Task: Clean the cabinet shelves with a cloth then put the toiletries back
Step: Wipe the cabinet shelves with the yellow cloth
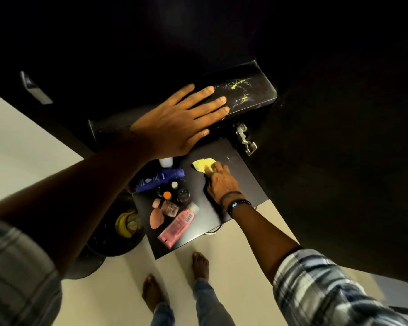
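My left hand [181, 121] lies flat with fingers spread on the dark upper shelf [252, 95], which carries yellowish dust specks to the right of my fingertips. My right hand [219, 182] presses on a yellow cloth [201, 164] on the dark lower surface [236, 187]. Left of the cloth stand and lie the toiletries: a blue Nivea bottle [159, 180], a white jar [166, 162], a pink tube [178, 225], a peach sponge [156, 218], an orange-capped bottle [167, 195] and a dark jar [183, 195].
A metal hinge [244, 140] sits at the right end of the upper shelf by the open dark door [339, 161]. A black bin [118, 227] with banana peel stands on the pale floor [243, 236] at lower left. My bare feet are below the surface's edge.
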Available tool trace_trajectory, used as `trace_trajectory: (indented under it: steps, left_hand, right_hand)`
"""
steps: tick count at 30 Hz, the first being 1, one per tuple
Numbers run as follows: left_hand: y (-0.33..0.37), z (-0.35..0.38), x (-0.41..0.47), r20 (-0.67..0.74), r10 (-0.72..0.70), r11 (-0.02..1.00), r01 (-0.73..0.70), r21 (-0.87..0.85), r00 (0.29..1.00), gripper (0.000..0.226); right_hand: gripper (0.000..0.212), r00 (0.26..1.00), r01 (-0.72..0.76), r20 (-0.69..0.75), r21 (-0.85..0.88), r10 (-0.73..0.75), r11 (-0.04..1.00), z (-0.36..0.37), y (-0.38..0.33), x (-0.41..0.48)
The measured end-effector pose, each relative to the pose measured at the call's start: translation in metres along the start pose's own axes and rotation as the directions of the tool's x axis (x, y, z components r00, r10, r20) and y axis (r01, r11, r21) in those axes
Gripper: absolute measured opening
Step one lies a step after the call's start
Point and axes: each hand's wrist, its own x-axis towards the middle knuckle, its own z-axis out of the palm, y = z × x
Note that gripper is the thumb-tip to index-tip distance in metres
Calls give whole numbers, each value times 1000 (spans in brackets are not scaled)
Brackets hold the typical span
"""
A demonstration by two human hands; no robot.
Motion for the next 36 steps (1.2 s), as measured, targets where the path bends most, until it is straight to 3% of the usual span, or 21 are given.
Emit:
trace_trajectory:
  steps: [7,17,22,25,27,30,33,36]
  left_hand:
    - [3,-1,1,-2,-2,1000,2,-13,1000,55]
    - [1,-5,-2,-23,-26,999,25,-35,999,55]
    - [1,-5,-3,-40,-84,992,80,-103,996,55]
    - [1,-9,-4,-105,-168,970,145,-195,980,54]
    - [4,-16,-8,-202,-280,916,198,-349,938,50]
    - [15,-25,-27,-311,-555,745,294,-599,772,43]
    - [38,-31,-56,-280,-728,591,367,-718,626,40]
    - [62,-39,-78,-171,-827,427,402,-810,535,41]
  right_hand:
    - [33,996,85,-11,67,-85,994,-4,-33,-6]
    - [40,994,-107,-13,104,109,989,23,22,-99]
    - [28,975,-220,17,251,223,943,1,28,-107]
    - [27,965,-166,-116,420,234,892,-50,19,-105]
    - [27,926,-63,-282,545,253,836,-98,3,-106]
    - [26,825,154,-523,571,213,806,-166,-23,-109]
    - [25,745,300,-657,479,111,825,-207,-47,-98]
    - [27,731,344,-683,374,4,861,-220,-72,-69]
